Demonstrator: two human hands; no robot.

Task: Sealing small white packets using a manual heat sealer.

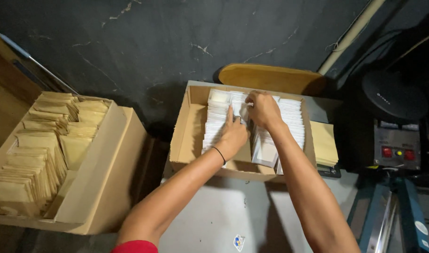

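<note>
Both my hands reach into an open cardboard box (184, 140) that holds rows of small white packets (215, 121) standing on edge. My left hand (233, 135), with a thin black band on the wrist, rests on the middle row with the forefinger stretched forward. My right hand (263, 110) is further back, fingers curled on the tops of a few packets (241, 108) in the middle row. A third row of white packets (293, 119) fills the box's right side.
A bigger cardboard box (109, 187) at the left is packed with brown paper envelopes (31, 164). A stack of yellow envelopes (324, 143) lies right of the middle box. A wooden board (270, 77) leans behind it. A black machine with red buttons (397, 152) stands at the right.
</note>
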